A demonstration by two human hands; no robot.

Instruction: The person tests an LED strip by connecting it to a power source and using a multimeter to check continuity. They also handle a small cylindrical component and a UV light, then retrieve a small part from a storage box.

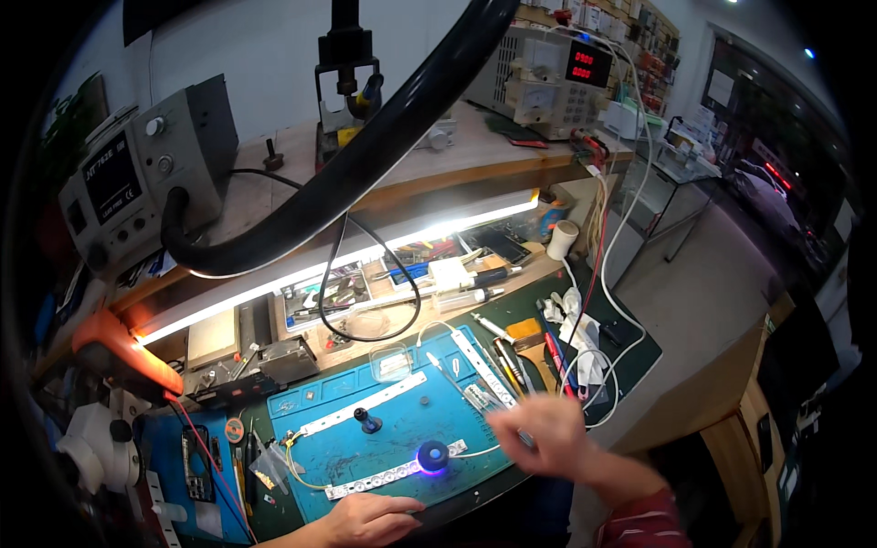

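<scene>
An LED strip (375,479) with round lenses lies near the front of the blue work mat (343,447). On its right end sits a round dark blue knob-like device (433,455), with violet light glowing under it. My left hand (370,521) rests at the mat's front edge just below the strip, fingers stretched to the right. Over the mat's right edge my right hand (546,440) is raised with curled fingers, slightly blurred; what it holds, if anything, is hidden. A second white strip (364,403) lies farther back, joined by yellow wires. A small dark suction-cup-like piece (367,420) stands between the strips.
A third strip (482,367), a syringe (493,327) and several pens and tools lie at the mat's right. An orange-cased meter (128,352) stands left. A thick black hose (365,173) arches overhead. A power supply (557,82) sits on the shelf above a lit tube (365,260).
</scene>
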